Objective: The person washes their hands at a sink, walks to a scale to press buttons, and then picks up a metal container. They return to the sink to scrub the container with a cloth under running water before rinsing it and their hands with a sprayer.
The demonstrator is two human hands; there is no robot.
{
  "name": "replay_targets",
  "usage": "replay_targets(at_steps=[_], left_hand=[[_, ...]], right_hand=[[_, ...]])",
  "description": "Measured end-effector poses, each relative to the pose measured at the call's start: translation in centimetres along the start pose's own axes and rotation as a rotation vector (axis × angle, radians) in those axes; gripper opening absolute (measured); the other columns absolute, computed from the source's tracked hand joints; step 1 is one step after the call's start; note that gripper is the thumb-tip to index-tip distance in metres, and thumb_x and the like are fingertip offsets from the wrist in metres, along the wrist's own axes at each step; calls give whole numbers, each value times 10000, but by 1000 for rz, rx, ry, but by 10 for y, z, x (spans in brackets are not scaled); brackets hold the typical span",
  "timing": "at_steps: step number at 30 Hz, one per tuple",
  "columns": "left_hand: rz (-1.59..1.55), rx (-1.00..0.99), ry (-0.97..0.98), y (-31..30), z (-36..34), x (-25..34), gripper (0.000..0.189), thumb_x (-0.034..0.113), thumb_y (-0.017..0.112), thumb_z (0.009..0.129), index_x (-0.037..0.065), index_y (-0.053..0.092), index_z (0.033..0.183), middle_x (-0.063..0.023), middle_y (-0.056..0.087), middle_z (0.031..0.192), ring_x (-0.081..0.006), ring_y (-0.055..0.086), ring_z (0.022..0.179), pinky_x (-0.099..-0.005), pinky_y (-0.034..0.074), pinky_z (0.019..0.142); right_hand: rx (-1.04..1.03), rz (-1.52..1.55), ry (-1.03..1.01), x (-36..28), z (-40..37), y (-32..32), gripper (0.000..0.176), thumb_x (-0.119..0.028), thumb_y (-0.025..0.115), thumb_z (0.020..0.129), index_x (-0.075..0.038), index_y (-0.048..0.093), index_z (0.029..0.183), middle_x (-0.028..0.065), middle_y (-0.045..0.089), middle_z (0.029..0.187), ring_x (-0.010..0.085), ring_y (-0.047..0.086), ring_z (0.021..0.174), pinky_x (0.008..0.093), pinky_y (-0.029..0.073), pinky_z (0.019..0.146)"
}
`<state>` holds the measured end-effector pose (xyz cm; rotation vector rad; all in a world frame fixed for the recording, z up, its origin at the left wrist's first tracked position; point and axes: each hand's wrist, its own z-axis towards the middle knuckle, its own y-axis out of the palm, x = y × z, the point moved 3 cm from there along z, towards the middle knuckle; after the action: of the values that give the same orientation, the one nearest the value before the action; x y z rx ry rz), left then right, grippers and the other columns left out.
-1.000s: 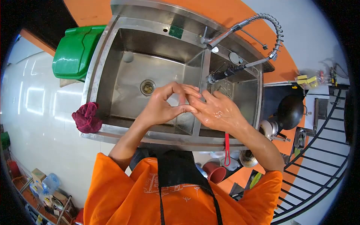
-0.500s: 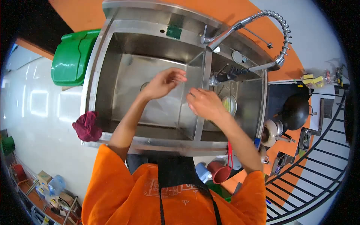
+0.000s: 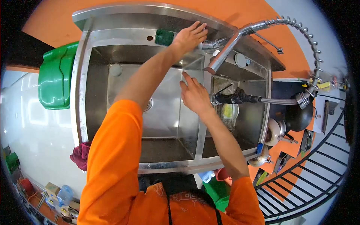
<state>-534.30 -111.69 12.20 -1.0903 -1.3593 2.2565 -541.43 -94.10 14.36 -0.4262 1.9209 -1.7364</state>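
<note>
My left hand [image 3: 190,36] reaches to the back ledge of the sink, fingers stretched and apart, right beside the base of the tap [image 3: 213,44]. The tap's upright lever is hidden behind this hand. A dark green scouring pad [image 3: 164,37] lies on the ledge just left of it. Over the divider between the two basins hovers my right hand [image 3: 196,95], palm down, holding nothing, with its fingers loosely extended. Below it the large left basin [image 3: 161,112] has a round drain. Close to the right wrist hangs the black-handled spray head [image 3: 234,98] on its hose.
In the right basin sits a wire basket [image 3: 227,112] with something yellow-green. A maroon cloth [image 3: 79,156] drapes over the front left corner. Left of the sink stands a green bin [image 3: 58,77]; pans and a wok [image 3: 300,116] are at the right, beside a black railing [image 3: 307,180].
My left hand has moved up and away from over the left basin to the back ledge by the tap. My right hand's fingers have uncurled. The view has shifted slightly.
</note>
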Motion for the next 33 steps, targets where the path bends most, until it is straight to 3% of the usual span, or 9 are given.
replay_targets(at_steps=[3,6,9,12,15,18,25,28,33], left_hand=[[-145,-113,-98,-13,-12,0,494,221,545,806,167,437,1285,-17,346,1384,-252,264,1303,-429,148,1088],[-338,103,-212,-5,-41,11,493,185,561,786,151,455,1267,-36,390,1345,-254,291,1285,-446,203,1065],[-814,184,-379,0,-64,28,413,172,545,808,114,503,1215,-77,460,1275,-260,364,1238,-430,284,1019],[-1851,22,-518,12,-93,59,308,174,538,839,80,556,1133,-95,526,1175,-230,452,1149,-363,345,967],[-2256,47,-548,-11,-106,67,250,202,549,859,59,582,1062,-82,562,1070,-186,501,1044,-298,375,915],[-2188,42,-522,-5,-104,73,226,247,557,872,63,582,1002,-42,546,1020,-138,483,951,-280,386,853],[-1979,-152,-737,1,-74,83,246,270,578,853,37,591,933,-68,565,913,-143,511,854,-282,409,779],[-1701,488,-734,-19,-69,78,274,289,583,839,21,600,893,-113,590,850,-206,563,789,-327,437,705],[-1300,467,-588,-124,-84,47,329,328,551,846,6,619,842,-143,595,738,-304,576,792,-390,452,737]], right_hand=[[-46,-75,-15,8,6,9,257,-62,517,736,4,581,975,170,418,1262,281,498,1027,432,485,794],[-68,-123,-2,17,11,12,264,-67,513,740,9,585,982,173,424,1263,283,518,998,423,499,769],[-80,-173,23,27,17,11,296,-75,583,710,11,577,993,145,425,1247,291,522,983,412,493,773],[-94,-151,21,33,24,7,267,-67,572,712,23,575,963,159,473,1168,306,532,959,422,497,750],[-101,-176,-34,40,27,15,233,-55,553,715,35,574,929,173,528,1048,320,553,905,430,506,710],[-178,-208,-32,38,27,12,215,-35,490,753,39,593,927,166,589,854,318,568,854,417,512,674],[-93,-205,-1,57,20,27,220,-71,519,748,15,589,937,185,567,951,347,587,805,431,507,667],[-45,-157,40,57,19,15,221,-109,539,744,-12,592,935,194,560,1010,342,601,810,430,507,663],[-51,79,43,88,11,35,392,-228,582,745,-31,536,1081,203,538,1106,366,519,1025,433,439,835]])
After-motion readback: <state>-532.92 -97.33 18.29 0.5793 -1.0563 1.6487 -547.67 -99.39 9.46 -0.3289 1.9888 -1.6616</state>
